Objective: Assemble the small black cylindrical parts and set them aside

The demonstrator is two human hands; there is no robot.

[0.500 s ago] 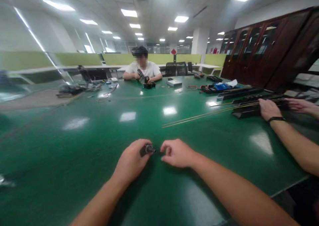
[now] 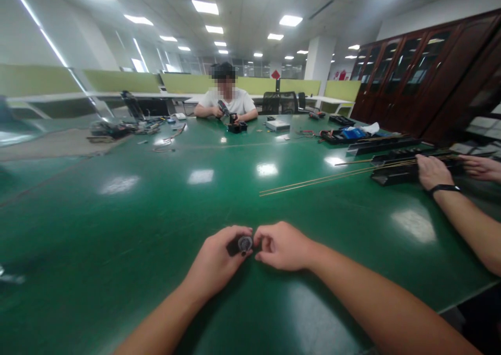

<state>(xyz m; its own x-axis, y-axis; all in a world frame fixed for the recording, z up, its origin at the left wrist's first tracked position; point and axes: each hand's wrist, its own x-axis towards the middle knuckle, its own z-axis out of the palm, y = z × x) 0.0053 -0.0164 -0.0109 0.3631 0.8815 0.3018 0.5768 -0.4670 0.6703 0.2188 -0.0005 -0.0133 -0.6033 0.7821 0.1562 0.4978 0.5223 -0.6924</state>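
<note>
My left hand (image 2: pixel 219 256) is closed around a dark cylindrical part (image 2: pixel 245 244), whose round grey end faces me. Its exact kind I cannot make out. Just to the right is my right hand (image 2: pixel 284 246), its fingers curled and a gap showing between forefinger and thumb. The fingertips are close beside the part's grey end; whether they touch it is unclear. Both hands are low over the green tabletop (image 2: pixel 148 250).
Thin brass-coloured rods (image 2: pixel 313 182) lie toward black channels (image 2: pixel 395 175), where another person's hand (image 2: pixel 434 173) rests. Across the table a person in white (image 2: pixel 238 100) handles a black device (image 2: pixel 237 127). Electronics (image 2: pixel 105 129) are piled back left; a black tray (image 2: pixel 332 135) stands back right.
The dark part has turned, so its round end faces me rather than its narrow tip pointing right. My hands have come closer together.
</note>
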